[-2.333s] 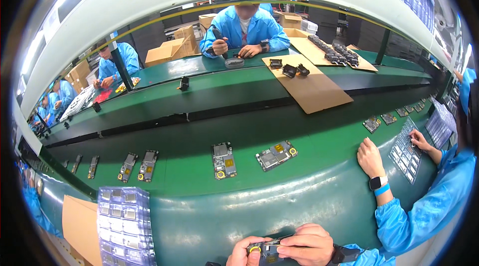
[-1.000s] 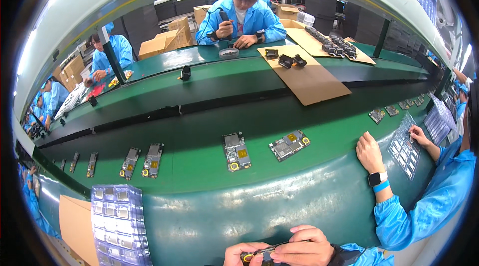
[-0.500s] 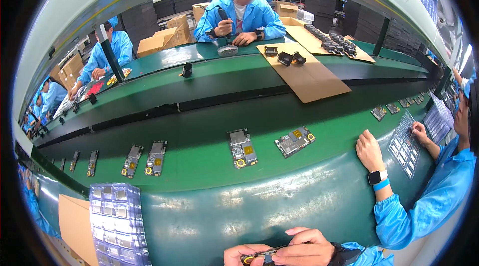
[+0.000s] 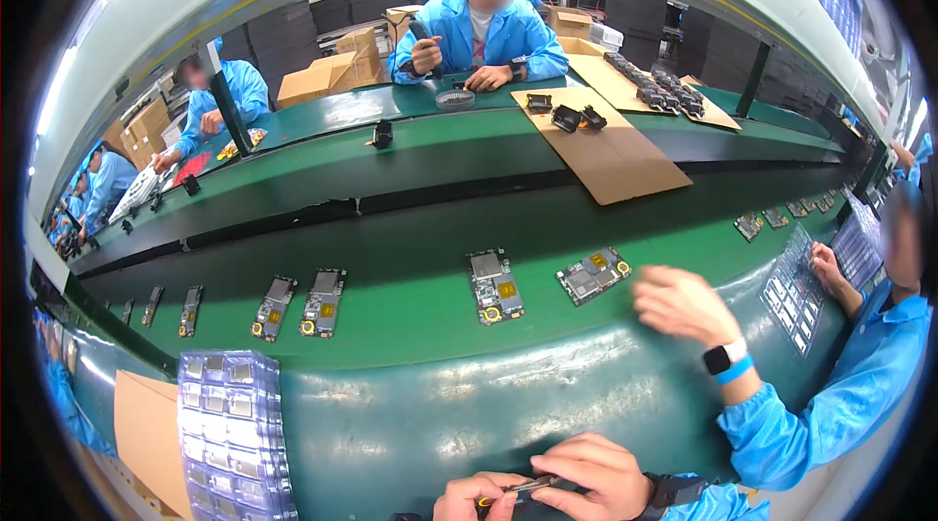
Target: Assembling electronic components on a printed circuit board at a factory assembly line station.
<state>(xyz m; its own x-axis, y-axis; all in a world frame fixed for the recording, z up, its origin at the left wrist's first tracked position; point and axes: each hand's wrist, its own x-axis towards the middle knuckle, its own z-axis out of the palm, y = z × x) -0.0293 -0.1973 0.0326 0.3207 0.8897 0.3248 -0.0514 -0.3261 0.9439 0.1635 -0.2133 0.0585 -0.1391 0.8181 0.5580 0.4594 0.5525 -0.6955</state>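
At the bench's near edge, my left hand (image 4: 479, 499) and my right hand (image 4: 598, 478) are closed on one small circuit board (image 4: 528, 488). The board is seen nearly edge-on, and fingers cover most of it. A spot of yellow shows by my left fingers. My right fingers lie along its other end. On the green belt beyond lie several similar boards, among them an upright one (image 4: 495, 287) and a slanted one (image 4: 594, 276), each with a yellow ring. A co-worker's hand (image 4: 684, 306) reaches in beside the slanted board.
Clear plastic trays of metal-coloured parts (image 4: 232, 433) are stacked at left beside brown cardboard (image 4: 147, 433). The co-worker at right also has a clear tray (image 4: 793, 291). Across the belt, a cardboard sheet (image 4: 616, 160) bears black parts, and another person sits working.
The boards on the belt have shifted right. The co-worker's hand has moved left, toward the slanted board. In my hands, the held board has tipped, showing less of its yellow ring.
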